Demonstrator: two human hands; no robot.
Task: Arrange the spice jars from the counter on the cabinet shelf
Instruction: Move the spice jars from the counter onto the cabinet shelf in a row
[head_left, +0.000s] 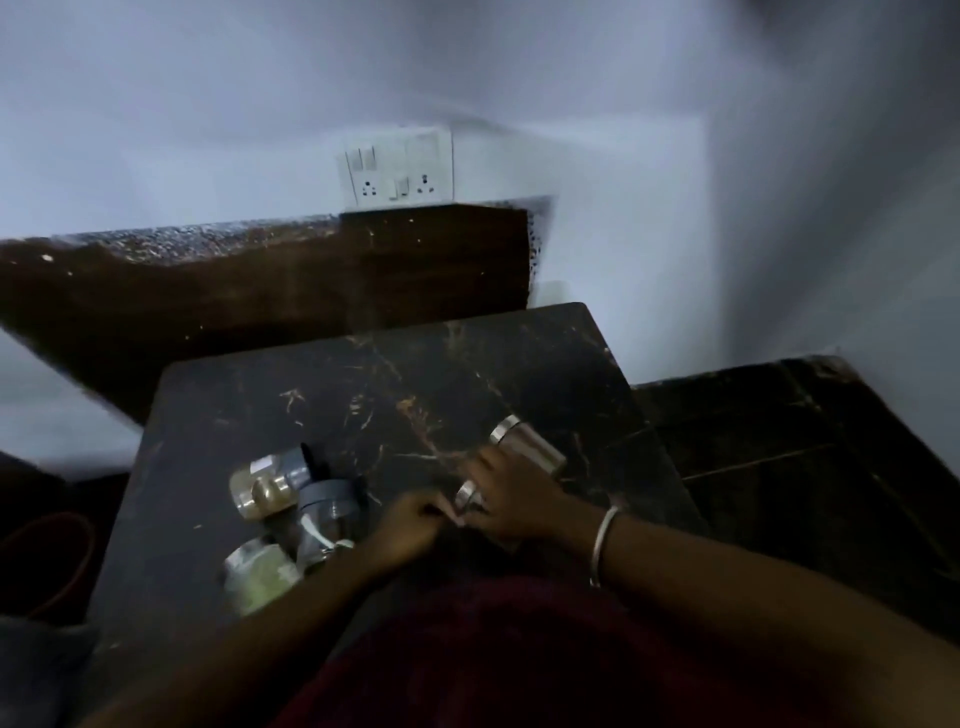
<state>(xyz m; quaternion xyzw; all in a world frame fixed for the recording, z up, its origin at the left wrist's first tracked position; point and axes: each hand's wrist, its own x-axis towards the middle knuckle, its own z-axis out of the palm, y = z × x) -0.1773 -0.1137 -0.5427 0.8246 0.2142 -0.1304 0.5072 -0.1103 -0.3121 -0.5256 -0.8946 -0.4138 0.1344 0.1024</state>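
Both hands meet low over the dark counter (395, 374). The right hand (511, 499) lies over a steel-capped jar (467, 496), its fingers (485, 462) curled loosely about it; blur hides whether they truly grip it, so I cannot tell. The left hand (410, 525) sits just beside, fingers pinched narrow near the same cap, touching the right hand or nearly so.

A second jar (527, 441), steel-lidded and lying on its side, rests just beyond the right fingertips, up and to their right. Its long axis runs slantwise, lid toward the far left, base toward the near right. The right hand is plainly the nearer one.

To the left of the left fingers stands a cluster of jars (291, 499), touching one another: grey-lidded ones and a greenish one nearest the person. The left hand is nearer those.

No cabinet shelf shows here. Judging from this, the jars are not yet moved, and the tipped jar wants a grasp across its slanted body.
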